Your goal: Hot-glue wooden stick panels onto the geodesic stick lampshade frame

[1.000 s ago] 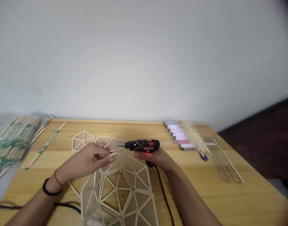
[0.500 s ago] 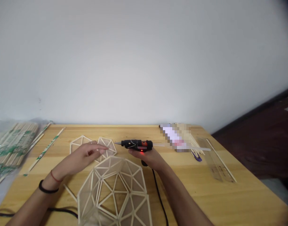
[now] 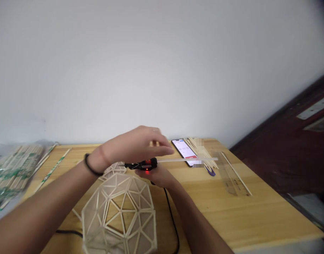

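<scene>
My right hand (image 3: 154, 177) is closed round a black glue gun (image 3: 141, 164) with a red light, its nozzle pointing left and a clear glue stick (image 3: 178, 160) poking out to the right. My left hand (image 3: 137, 144) is raised above the gun and reaches right toward the phone (image 3: 183, 149), fingers stretched out with nothing in them. A dome of wooden sticks (image 3: 119, 213) stands on the wooden table (image 3: 231, 215) in front of me. A flat stick panel (image 3: 112, 170) lies behind the dome.
Loose sticks (image 3: 201, 150) lie by the phone, with a clear ruler (image 3: 228, 174) and a long stick (image 3: 236, 173) to their right. Packs of wrapped chopsticks (image 3: 11, 165) sit at the far left. The gun's black cord (image 3: 171, 218) runs toward me. A white wall stands behind the table.
My left hand has lifted off the flat panels and swung right over the glue gun. The view has shifted right, and the dome now sits lower left.
</scene>
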`<state>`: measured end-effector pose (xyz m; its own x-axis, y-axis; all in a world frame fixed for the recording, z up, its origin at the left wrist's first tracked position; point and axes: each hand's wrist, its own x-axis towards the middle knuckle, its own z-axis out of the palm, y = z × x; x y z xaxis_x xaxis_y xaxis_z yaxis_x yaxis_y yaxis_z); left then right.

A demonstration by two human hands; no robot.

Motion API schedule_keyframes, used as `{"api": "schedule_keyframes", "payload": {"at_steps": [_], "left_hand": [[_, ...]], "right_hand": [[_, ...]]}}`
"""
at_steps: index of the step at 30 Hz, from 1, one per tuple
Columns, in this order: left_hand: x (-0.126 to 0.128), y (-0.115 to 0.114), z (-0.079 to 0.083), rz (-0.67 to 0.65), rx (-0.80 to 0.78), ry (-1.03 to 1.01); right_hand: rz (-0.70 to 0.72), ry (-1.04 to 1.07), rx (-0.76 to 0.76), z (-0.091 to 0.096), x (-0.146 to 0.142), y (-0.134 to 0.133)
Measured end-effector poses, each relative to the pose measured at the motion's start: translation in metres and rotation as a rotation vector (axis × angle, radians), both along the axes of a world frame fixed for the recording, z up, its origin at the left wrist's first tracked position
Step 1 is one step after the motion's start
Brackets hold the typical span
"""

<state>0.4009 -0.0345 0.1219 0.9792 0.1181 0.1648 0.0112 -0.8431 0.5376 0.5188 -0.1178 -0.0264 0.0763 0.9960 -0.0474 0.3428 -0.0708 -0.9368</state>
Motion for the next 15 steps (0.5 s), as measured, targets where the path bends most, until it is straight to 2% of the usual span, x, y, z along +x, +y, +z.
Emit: {"api": "schedule_keyframes", "payload": {"at_steps": [3,6,10,15], "left_hand": [[0.044,-0.007,0.006,-0.142,0.011,0.208],[0.068,-0.013,0.000,-0.179,0.093,0.333],[0.078,-0.015,-0.008,-0.165,0.150,0.386],[0.079,-0.009,-0.011,-0.153,0.160,0.382]], "right_hand": [[0.025,-0.043,0.027,0.001,0.005,-0.001],[0.036,-0.085,0.024,0.001,0.008,-0.001],[0.069,-0.106,0.033,0.002,0.009,-0.002],[0.102,-0.088,0.034,0.008,0.008,-0.005]]}}
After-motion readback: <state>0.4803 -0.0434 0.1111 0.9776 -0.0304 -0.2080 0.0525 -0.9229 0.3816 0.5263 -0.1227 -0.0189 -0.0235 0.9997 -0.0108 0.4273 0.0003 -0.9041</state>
